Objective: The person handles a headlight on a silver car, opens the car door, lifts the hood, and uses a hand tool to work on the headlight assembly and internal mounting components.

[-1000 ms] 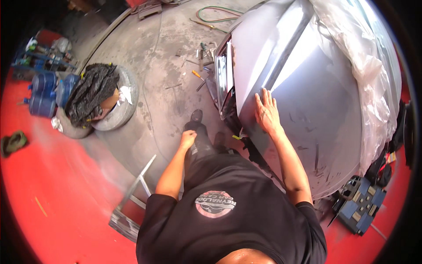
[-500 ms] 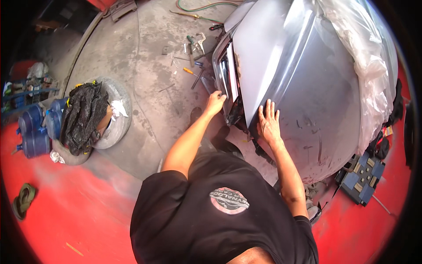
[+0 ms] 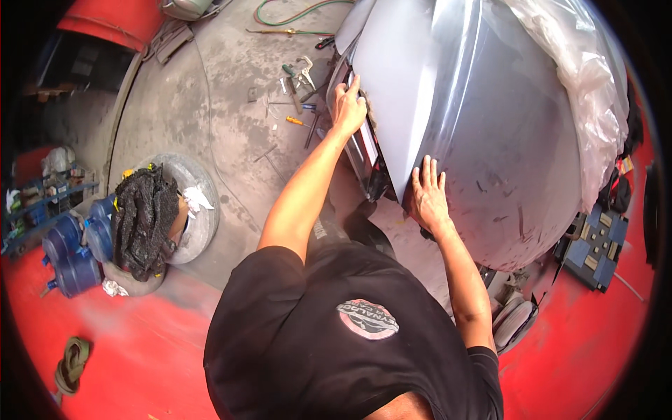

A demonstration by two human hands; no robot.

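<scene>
One right hand (image 3: 430, 199) is laid spread on the grey car hood (image 3: 500, 126), front right; the left hand (image 3: 348, 112) is curled at its edge, any pinch unclear. Panel steadying seems underway; even pressure seems needed next.

The left hand (image 3: 349, 108) is over the headlight (image 3: 365, 145), beside the edge of the car hood (image 3: 504, 133); the right hand (image 3: 431, 194) rests on the hood. Left of the left hand, a screwdriver (image 3: 297, 121) and locking pliers (image 3: 306, 72) lie on the floor (image 3: 168, 105). Farther left lies a tire (image 3: 203, 234) (water jugs (image 3: 75, 274) just beyond it). Well right of both hands, plastic sheeting (image 3: 588, 105) borders the hood.
</scene>
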